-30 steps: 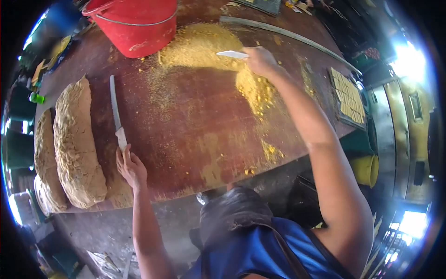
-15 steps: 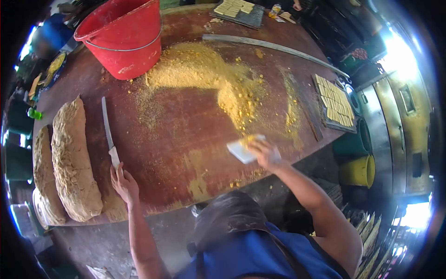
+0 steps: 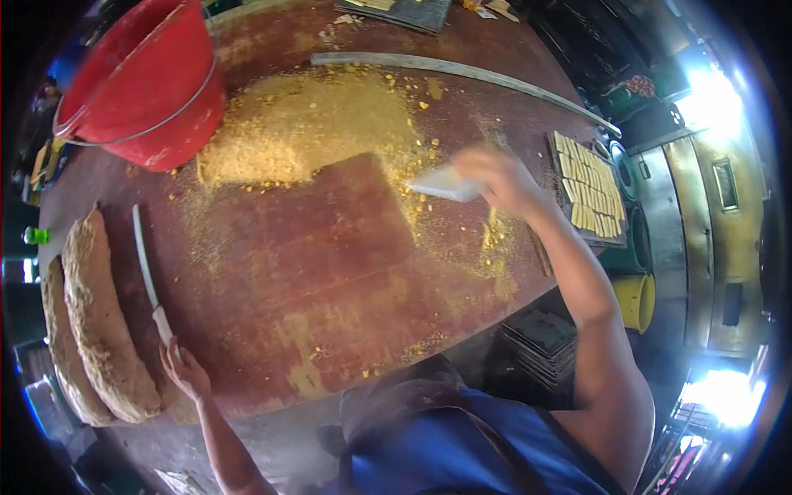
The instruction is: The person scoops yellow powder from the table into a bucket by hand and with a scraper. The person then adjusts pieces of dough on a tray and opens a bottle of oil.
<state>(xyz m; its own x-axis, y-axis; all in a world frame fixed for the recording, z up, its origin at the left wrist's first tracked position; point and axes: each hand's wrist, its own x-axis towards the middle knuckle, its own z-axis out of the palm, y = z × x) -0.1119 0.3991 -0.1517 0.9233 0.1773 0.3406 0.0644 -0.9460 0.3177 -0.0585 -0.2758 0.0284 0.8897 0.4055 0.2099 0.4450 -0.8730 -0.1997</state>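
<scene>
My right hand, blurred by motion, grips a flat pale scraper over the right edge of the yellow crumbs on the brown table. At the left, my left hand has its fingers at the pale handle of a long serrated knife; the blade lies on the table and points away from me. Left of the knife rest a long slab of rough dough and a narrower one beside it.
A red bucket stands at the back left. A long grey strip crosses the far side. On the right edge is a tray of cut pale pieces. A yellow bucket and stacked dark trays are below table level.
The scraper in my right hand went from the crumbs to the near edge, then back up to them. The crumb pile's near side has changed shape. The view has shifted right.
</scene>
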